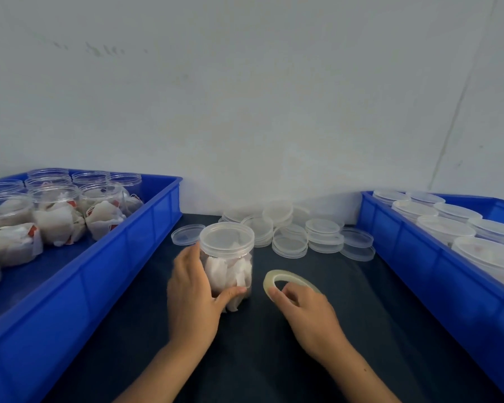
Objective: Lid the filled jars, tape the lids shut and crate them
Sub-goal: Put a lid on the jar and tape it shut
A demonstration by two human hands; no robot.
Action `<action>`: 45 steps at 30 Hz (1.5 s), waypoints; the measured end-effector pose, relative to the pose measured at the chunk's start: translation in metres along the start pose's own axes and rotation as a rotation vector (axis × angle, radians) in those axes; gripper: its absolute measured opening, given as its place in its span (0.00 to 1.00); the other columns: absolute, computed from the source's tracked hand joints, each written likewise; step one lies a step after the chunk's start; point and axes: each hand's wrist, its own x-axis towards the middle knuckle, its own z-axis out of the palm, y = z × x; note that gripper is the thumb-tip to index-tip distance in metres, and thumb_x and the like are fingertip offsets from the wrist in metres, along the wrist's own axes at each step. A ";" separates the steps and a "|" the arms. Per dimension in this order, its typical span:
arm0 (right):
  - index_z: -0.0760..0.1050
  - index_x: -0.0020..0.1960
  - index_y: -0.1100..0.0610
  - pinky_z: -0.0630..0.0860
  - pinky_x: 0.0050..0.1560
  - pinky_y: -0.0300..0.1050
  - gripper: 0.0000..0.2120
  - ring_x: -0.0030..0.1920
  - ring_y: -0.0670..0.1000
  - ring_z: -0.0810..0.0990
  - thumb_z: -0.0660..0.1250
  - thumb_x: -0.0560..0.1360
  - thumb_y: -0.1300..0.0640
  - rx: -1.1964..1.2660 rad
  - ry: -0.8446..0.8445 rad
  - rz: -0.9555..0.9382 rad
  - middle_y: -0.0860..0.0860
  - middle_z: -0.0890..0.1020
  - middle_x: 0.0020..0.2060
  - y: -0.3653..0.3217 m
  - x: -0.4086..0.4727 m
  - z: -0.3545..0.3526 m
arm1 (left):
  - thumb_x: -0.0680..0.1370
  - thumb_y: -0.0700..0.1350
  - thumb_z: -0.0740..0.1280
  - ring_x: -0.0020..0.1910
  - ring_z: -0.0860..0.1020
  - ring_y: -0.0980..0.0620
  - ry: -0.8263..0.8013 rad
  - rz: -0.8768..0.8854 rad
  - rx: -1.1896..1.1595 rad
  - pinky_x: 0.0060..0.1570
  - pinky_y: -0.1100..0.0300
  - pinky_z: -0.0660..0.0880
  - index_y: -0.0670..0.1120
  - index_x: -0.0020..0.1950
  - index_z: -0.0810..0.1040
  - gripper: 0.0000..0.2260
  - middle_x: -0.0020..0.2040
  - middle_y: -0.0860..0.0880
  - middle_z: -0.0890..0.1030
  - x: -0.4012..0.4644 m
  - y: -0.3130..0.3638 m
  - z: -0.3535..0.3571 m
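Fingers, left: left hand wraps the lidded jar from its left side, thumb curled across the front near the base, remaining fingers round the back, mostly hidden.
Fingers, right: right hand pinches the tape roll, thumb tip on the near outer rim, a finger hooked into the centre hole.
Jar: clear plastic, upright on the dark table mat, centre of the work area, filled with white folded pieces.
Jar lid: clear lid sits on top, looks seated; cannot tell if any tape is on it.
Tape roll: clear/yellowish ring, just right of the jar, far edge tilted up, near edge under the hand; not touching the jar.
Loose lids: pile of clear lids behind the jar against the wall, some stacked, one lone lid just left of the jar top.
Left crate: blue crate on the left, holds open unlidded jars with white packets, some with red marks; more packets lie loose on its floor.
Right crate: blue crate on the right, holds lidded jars in rows, only tops clearly visible.
Background: plain pale wall.
Blur: slight motion blur on both hands.
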 end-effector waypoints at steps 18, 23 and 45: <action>0.70 0.44 0.56 0.67 0.33 0.35 0.09 0.31 0.40 0.68 0.56 0.82 0.61 0.354 -0.097 -0.211 0.48 0.72 0.33 -0.030 -0.027 0.016 | 0.74 0.40 0.72 0.48 0.81 0.62 -0.184 0.295 -0.491 0.45 0.72 0.75 0.49 0.53 0.77 0.09 0.48 0.61 0.81 -0.016 0.009 0.004; 0.65 0.45 0.50 0.68 0.37 0.34 0.10 0.34 0.38 0.71 0.58 0.81 0.63 0.123 -0.096 -0.303 0.43 0.71 0.36 -0.024 -0.024 0.017 | 0.72 0.35 0.74 0.45 0.81 0.60 -0.147 0.333 -0.442 0.43 0.70 0.76 0.45 0.45 0.79 0.07 0.43 0.58 0.81 -0.013 0.010 0.004; 0.64 0.42 0.50 0.67 0.35 0.41 0.10 0.32 0.45 0.68 0.60 0.81 0.54 0.020 -0.140 -0.225 0.45 0.72 0.34 -0.021 -0.021 0.011 | 0.77 0.32 0.63 0.38 0.73 0.61 -0.230 0.421 -0.265 0.36 0.71 0.70 0.51 0.45 0.66 0.14 0.42 0.59 0.71 -0.013 0.009 0.002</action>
